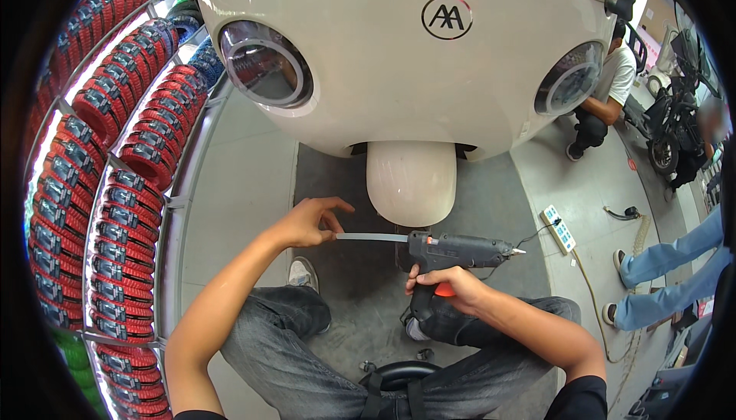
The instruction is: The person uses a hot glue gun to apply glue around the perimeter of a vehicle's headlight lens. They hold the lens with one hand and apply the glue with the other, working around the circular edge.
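Note:
My right hand (451, 285) is wrapped round the handle of a black glue gun (464, 250) with an orange trigger. Its metal nozzle points to the right. From the gun's rear, a long translucent glue stick (376, 237) sticks out to the left. My left hand (313, 224) pinches the stick's free end between thumb and finger, the other fingers held apart. Gun and stick are above the floor, just in front of the cream vehicle's rounded front fender (412, 182).
The cream vehicle front (368, 60) with two round headlights stands ahead. Racks of red-wrapped tires (126, 259) line the left. A power strip (558, 229) and its cable lie on the floor at right. One person (609, 86) crouches behind; another in jeans (675, 255) stands at right.

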